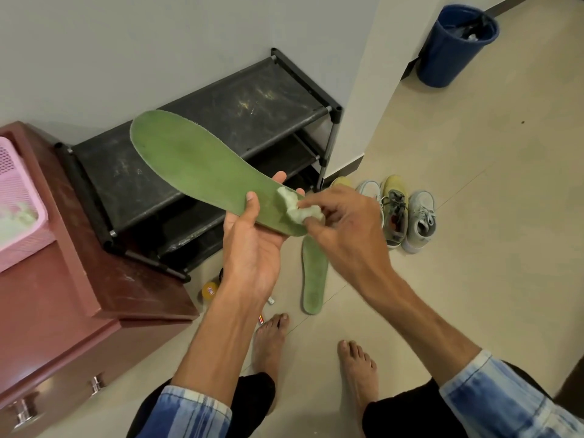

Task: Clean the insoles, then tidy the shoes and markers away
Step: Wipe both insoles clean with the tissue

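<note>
My left hand [252,235] holds a green insole [196,165] by its heel end, thumb on top and fingers underneath. The toe end points up and to the left over the shoe rack. My right hand [341,222] pinches a crumpled white wipe [298,207] and presses it on the insole's heel area. A second green insole [313,279] lies flat on the floor below my hands. A yellow-green shoe [394,210] and a grey-white shoe [420,221] stand on the floor to the right. A marker [261,320] lies near my left foot, mostly hidden by my arm.
A black shoe rack [202,128] stands against the wall. A dark red cabinet [79,298] with a pink basket [19,197] is at the left. A blue bin [455,45] stands at the back right. A yellow-capped bottle [209,290] sits by the cabinet's corner.
</note>
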